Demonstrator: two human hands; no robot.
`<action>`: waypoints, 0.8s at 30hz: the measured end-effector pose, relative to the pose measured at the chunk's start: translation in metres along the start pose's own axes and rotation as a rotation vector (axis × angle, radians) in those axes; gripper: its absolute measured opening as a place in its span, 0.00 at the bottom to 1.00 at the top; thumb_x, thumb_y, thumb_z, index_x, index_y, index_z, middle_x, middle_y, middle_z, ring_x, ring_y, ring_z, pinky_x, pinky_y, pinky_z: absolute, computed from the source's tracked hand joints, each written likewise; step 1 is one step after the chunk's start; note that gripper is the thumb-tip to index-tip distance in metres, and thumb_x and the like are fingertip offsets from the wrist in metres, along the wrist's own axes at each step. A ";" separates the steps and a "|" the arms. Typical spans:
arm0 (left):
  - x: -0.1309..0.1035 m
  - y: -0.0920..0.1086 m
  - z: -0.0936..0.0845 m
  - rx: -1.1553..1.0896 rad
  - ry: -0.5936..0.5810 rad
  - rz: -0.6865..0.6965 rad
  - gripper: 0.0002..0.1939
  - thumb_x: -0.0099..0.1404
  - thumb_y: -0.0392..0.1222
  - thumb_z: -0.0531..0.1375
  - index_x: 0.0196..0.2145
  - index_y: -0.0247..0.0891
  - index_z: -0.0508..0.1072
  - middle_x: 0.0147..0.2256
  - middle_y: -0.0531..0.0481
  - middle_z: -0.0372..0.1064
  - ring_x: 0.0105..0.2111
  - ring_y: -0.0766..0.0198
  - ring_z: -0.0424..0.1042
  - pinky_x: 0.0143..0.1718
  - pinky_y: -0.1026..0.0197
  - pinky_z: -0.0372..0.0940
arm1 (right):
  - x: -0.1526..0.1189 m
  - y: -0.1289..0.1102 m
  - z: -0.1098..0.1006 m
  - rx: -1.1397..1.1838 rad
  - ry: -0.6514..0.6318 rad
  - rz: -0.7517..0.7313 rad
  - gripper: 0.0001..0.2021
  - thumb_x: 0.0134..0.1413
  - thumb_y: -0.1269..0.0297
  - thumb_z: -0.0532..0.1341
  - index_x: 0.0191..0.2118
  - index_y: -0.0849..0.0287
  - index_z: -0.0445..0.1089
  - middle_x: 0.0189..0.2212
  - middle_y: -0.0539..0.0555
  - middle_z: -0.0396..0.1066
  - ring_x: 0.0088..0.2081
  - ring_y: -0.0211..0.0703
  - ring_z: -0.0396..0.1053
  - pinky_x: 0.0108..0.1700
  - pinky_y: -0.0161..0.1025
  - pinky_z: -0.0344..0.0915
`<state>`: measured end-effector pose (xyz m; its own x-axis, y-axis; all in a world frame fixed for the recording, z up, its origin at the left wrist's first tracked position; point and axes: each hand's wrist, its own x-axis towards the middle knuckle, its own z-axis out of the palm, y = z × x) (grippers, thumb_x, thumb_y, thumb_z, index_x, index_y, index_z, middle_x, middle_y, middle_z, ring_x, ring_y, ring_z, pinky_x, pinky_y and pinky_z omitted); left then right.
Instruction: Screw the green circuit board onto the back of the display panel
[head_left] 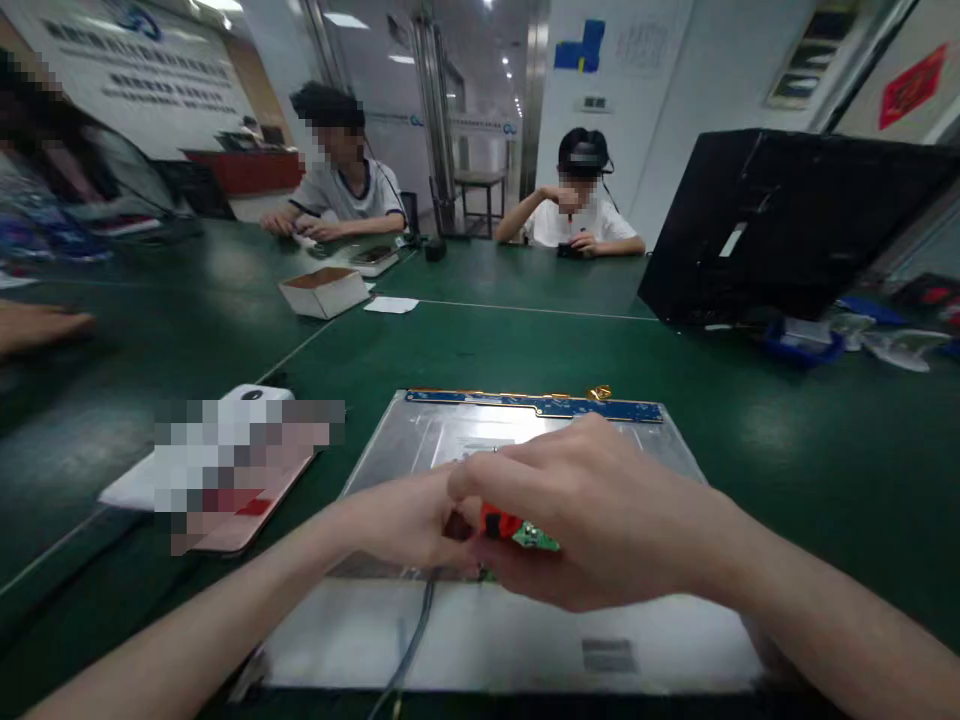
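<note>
My right hand (585,510) is closed, its fingers curled round a small red-and-black piece (499,521) whose kind I cannot make out. A green circuit board (537,537) shows in part beneath that hand. Pressed close on the left is my left hand (420,520), its fingers bent together near the same spot; what they pinch is hidden. Both hands are over a flat metal-backed display panel (382,440), which has a blue circuit strip (487,402) along its far edge. A grey cable (417,640) runs from under my left hand toward me.
Left of the panel lie a white phone-like item (255,392) and a pink one (232,538), both partly blurred. A white open box (326,292) stands farther back. A large black monitor (780,230) stands at right. Several people sit around the green table (465,350).
</note>
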<state>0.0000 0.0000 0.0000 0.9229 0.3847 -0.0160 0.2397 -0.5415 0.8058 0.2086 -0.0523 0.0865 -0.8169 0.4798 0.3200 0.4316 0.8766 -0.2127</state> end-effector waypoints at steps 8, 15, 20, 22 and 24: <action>-0.004 0.005 -0.002 0.063 -0.033 -0.116 0.04 0.59 0.33 0.62 0.27 0.36 0.71 0.24 0.57 0.66 0.25 0.68 0.65 0.25 0.70 0.63 | -0.001 -0.001 0.002 -0.061 0.011 -0.002 0.09 0.67 0.57 0.56 0.41 0.59 0.65 0.31 0.48 0.75 0.28 0.37 0.69 0.26 0.37 0.48; 0.001 0.012 -0.004 0.020 -0.015 -0.204 0.05 0.54 0.34 0.65 0.31 0.36 0.73 0.29 0.56 0.69 0.30 0.65 0.69 0.28 0.68 0.65 | -0.002 -0.003 -0.002 -0.021 -0.004 -0.030 0.08 0.65 0.59 0.59 0.43 0.59 0.66 0.35 0.49 0.72 0.31 0.37 0.64 0.27 0.37 0.50; 0.000 0.010 -0.005 0.055 0.032 -0.142 0.10 0.52 0.35 0.67 0.35 0.37 0.75 0.32 0.55 0.71 0.32 0.63 0.70 0.31 0.67 0.66 | -0.003 -0.006 -0.006 0.045 -0.032 -0.031 0.05 0.60 0.69 0.58 0.42 0.61 0.64 0.34 0.49 0.70 0.29 0.35 0.60 0.26 0.36 0.50; 0.000 0.007 -0.004 0.067 0.020 -0.126 0.10 0.54 0.36 0.67 0.36 0.38 0.76 0.31 0.55 0.72 0.30 0.64 0.70 0.29 0.67 0.66 | -0.003 -0.007 -0.005 0.020 -0.022 -0.026 0.04 0.62 0.68 0.57 0.43 0.60 0.64 0.34 0.48 0.70 0.28 0.36 0.60 0.26 0.36 0.49; 0.000 0.003 -0.004 0.108 0.018 -0.107 0.08 0.54 0.36 0.67 0.35 0.39 0.77 0.30 0.57 0.73 0.27 0.66 0.69 0.26 0.68 0.66 | -0.003 -0.006 -0.004 -0.012 -0.016 -0.023 0.05 0.65 0.66 0.56 0.44 0.60 0.64 0.35 0.49 0.71 0.29 0.36 0.62 0.26 0.37 0.48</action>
<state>-0.0008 0.0012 0.0044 0.8849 0.4575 -0.0875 0.3687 -0.5733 0.7317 0.2096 -0.0591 0.0902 -0.8328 0.4587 0.3099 0.4168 0.8880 -0.1944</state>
